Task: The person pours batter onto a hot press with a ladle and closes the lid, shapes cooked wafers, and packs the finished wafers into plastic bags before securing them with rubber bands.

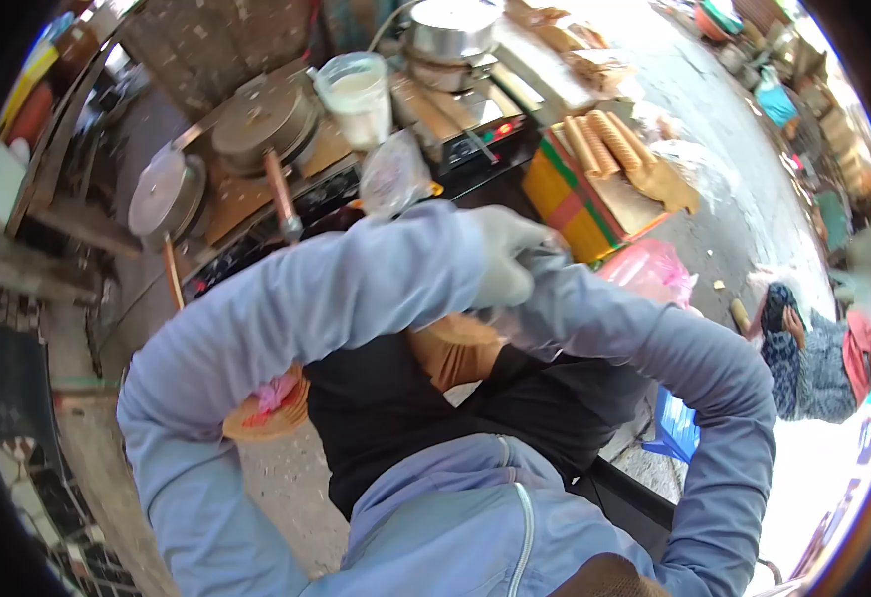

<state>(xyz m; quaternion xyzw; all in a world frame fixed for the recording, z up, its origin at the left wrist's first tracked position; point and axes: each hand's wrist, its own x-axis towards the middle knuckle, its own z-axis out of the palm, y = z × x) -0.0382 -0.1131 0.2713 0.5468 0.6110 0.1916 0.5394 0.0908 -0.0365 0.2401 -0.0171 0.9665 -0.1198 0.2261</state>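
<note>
My left hand (505, 256), in a pale grey glove, reaches across in front of my lap to my right wrist. Its fingers close around the cuff of my right sleeve (594, 303). My right hand (503, 320) lies beneath the left one, mostly hidden and blurred, so its fingers do not show clearly. Just beyond the hands are a clear plastic bag (393, 177) and a yellow, red and green box (570, 204). Several rolled wafers (599, 139) rest on top of the box.
Round metal wafer irons (264, 121) with wooden handles stand over the stoves at left. A plastic jug (356, 99) of white liquid and a steel pot (452, 40) are behind. A pink bag (651, 271), a blue stool (674, 426) and another person (821, 363) are at right.
</note>
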